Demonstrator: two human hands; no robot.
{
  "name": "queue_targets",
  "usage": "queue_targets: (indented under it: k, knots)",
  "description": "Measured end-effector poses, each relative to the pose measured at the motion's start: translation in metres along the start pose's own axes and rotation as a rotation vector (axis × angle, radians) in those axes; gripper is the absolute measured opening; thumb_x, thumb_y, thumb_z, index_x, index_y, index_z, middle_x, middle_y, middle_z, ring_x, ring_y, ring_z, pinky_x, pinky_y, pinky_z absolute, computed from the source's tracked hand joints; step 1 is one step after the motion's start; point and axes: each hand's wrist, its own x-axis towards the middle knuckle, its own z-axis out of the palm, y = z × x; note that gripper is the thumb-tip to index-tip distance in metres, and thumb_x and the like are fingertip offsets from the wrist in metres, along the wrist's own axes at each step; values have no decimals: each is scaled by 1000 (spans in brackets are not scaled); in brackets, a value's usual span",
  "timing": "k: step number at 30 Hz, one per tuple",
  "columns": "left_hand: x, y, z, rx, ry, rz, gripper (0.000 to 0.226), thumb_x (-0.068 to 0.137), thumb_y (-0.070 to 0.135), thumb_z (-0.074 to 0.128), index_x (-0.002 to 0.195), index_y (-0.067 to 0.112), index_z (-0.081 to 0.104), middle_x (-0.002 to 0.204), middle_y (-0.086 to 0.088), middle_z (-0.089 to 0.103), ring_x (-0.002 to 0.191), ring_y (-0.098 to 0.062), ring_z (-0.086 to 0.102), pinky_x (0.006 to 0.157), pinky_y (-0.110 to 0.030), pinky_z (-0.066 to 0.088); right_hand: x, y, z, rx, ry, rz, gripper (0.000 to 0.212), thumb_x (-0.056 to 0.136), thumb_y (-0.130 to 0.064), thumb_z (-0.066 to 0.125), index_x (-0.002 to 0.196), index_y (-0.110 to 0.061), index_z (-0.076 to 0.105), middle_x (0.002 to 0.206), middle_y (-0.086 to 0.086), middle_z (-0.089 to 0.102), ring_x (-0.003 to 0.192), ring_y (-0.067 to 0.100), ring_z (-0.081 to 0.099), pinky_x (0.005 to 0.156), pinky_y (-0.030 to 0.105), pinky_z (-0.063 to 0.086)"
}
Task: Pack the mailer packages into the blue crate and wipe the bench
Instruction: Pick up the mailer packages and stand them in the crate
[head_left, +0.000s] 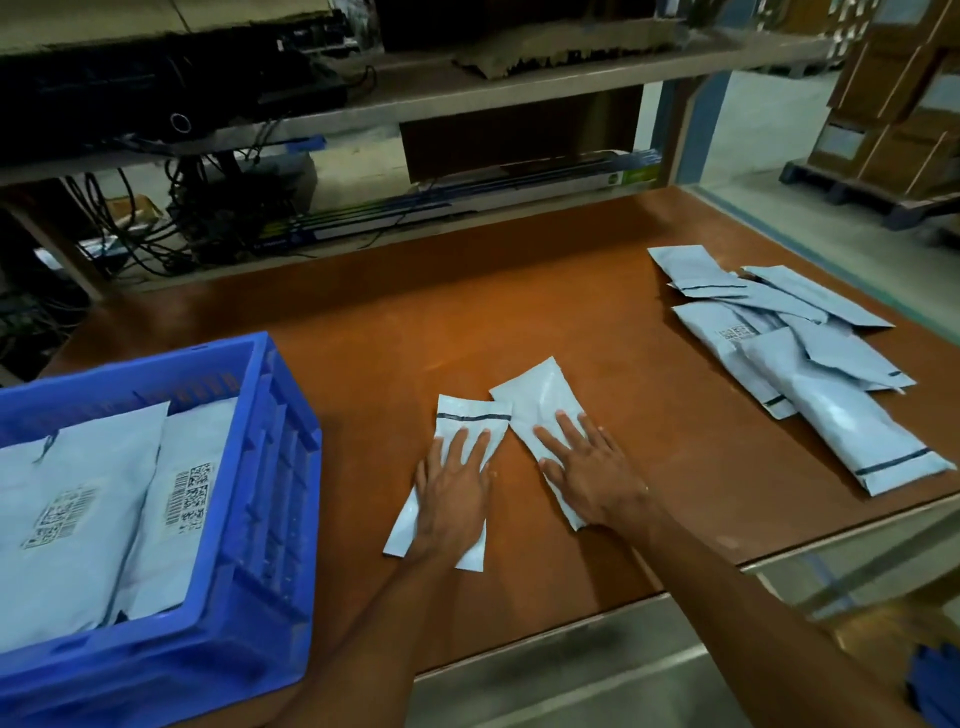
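A: Two pale-grey plastic mailers w/ printed labels (78, 509), at least, sit inside the blue slatted plastic crate (270, 457), far left on the brown wooden bench (395, 312). Which step, d'you reckon?

B: Packing, not wiping. No cloth that I can make out. Mid-bench, the left hand (452, 493) lies flat on a small pale mailer w/ a dark seal strip (467, 415). Its fingers (460, 449) are straight, a bit spread, pressing down, not curled round it.

A: And the right hand (592, 467)?

B: Same: palm down on a second small pale mailer (540, 395), angled, its edge touching or just overlapping the first one's top corner. Those fingers (566, 431) are straight & spread too, nothing pinched.

A: Next move?

B: Prob. gather both, carry them left over the crate wall & lay them on the ones inside. Needs a real grip first, since flat palms only push.

A: What's left?

B: One loose pile of similar pale mailers (789, 358), far right, well apart from both hands. So a good way to go, then the wipe.
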Motion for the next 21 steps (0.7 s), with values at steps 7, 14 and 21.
queue_targets:
  k: [7,14,21]
  knots:
    - [-15,2,-29,50,-4,-17,58,102,20,44,155,26,21,164,-3,14,142,-38,23,114,-51,25,-14,-42,-1,46,36,-17,52,106,-29,24,156,-28,9,165,-2,10,152,23,7,120,39,13]
    - [-15,-23,-217,-10,452,-39,58,95,8,42,149,27,34,163,-2,17,122,-38,37,94,-49,36,-3,-140,-127,363,559,-111,48,106,-32,25,152,-22,32,157,2,34,147,24,26,113,49,35]
    - [-67,-183,-354,105,673,-115,50,100,17,39,149,29,36,160,1,24,125,-38,36,98,-54,36,-14,-333,-212,488,674,-314,44,106,-25,37,149,-15,40,152,9,41,141,27,37,112,39,32]
